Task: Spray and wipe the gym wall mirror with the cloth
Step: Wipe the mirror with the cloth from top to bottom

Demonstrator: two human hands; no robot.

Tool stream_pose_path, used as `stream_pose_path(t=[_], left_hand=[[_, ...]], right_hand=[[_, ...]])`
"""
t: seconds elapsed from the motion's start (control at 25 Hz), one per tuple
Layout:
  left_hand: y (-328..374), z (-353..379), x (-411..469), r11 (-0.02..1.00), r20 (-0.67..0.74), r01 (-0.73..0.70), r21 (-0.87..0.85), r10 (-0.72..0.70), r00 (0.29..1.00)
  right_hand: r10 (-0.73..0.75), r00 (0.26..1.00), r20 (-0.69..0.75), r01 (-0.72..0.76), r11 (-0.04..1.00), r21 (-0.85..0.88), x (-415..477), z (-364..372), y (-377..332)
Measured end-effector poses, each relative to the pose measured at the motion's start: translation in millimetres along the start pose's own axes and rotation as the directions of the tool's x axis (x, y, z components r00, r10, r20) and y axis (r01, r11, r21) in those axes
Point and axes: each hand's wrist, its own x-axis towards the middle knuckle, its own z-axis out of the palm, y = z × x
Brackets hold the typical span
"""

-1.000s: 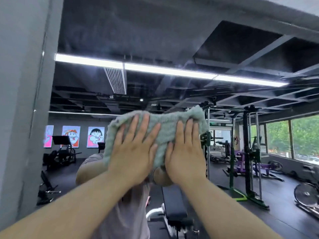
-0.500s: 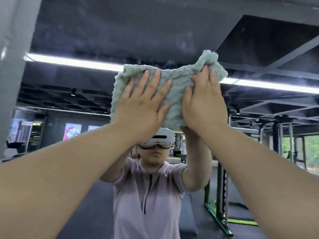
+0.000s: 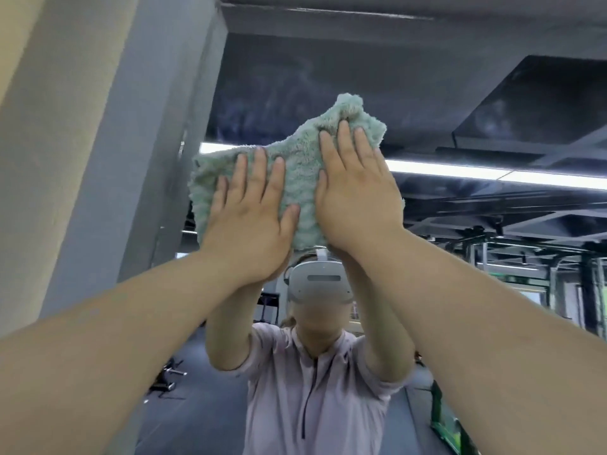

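Observation:
A fluffy pale green cloth [image 3: 297, 165] lies flat against the wall mirror [image 3: 427, 103], high up in the head view. My left hand [image 3: 249, 218] presses its lower left part with straight, spread fingers. My right hand [image 3: 354, 192] presses the right part, fingers straight and reaching the cloth's raised top corner. Both arms stretch upward. The glass above the cloth shows faint streaks. No spray bottle is in sight.
A grey wall column [image 3: 108, 159] borders the mirror on the left. The mirror reflects a person in a pale shirt [image 3: 315, 399], ceiling light strips [image 3: 476, 172] and green and black gym racks [image 3: 538, 290] at the right.
Both hands have slid the cloth upward on the mirror and a little to the left. The view has tilted up, and the left column now fills more of the frame.

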Motion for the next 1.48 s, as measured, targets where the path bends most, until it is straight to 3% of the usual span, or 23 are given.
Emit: stream_pose_path(t=[0.12,0.32,0.52,0.64,0.8,1.04,1.2,1.48], left_hand=[[48,-5,44,0.99,0.013,-0.14,-0.023,0.141,0.99],[185,9,76,0.93,-0.038,-0.368,0.0,0.368,0.929],[287,28,67,0.872,-0.018,-0.488,0.026,0.489,0.872],[265,15,95,0.906,-0.049,-0.422,0.046,0.424,0.905],[187,-4,108,0.987,-0.045,-0.158,0.024,0.159,0.986],[98,-8,71,1.0,-0.034,-0.001,-0.003,0.001,0.999],[132,-21,109,0.997,0.018,-0.073,-0.027,0.074,0.997],[302,-14,169,0.944,0.01,-0.326,0.045,0.326,0.945]], right_hand=[[0.156,0.988,-0.01,-0.156,0.987,-0.044,-1,-15,59],[0.381,0.924,-0.003,-0.38,0.921,-0.089,-48,-43,190],[0.412,0.911,0.002,-0.41,0.907,-0.094,-88,-64,285],[0.314,0.948,0.057,-0.31,0.949,-0.063,-34,-73,283],[0.129,0.984,0.121,-0.121,0.99,-0.068,38,-67,220],[-0.062,0.994,0.085,0.07,0.994,-0.089,43,-35,116],[0.039,0.998,0.04,-0.033,0.987,-0.156,47,-48,170],[0.326,0.943,0.066,-0.315,0.939,-0.137,15,-88,330]])
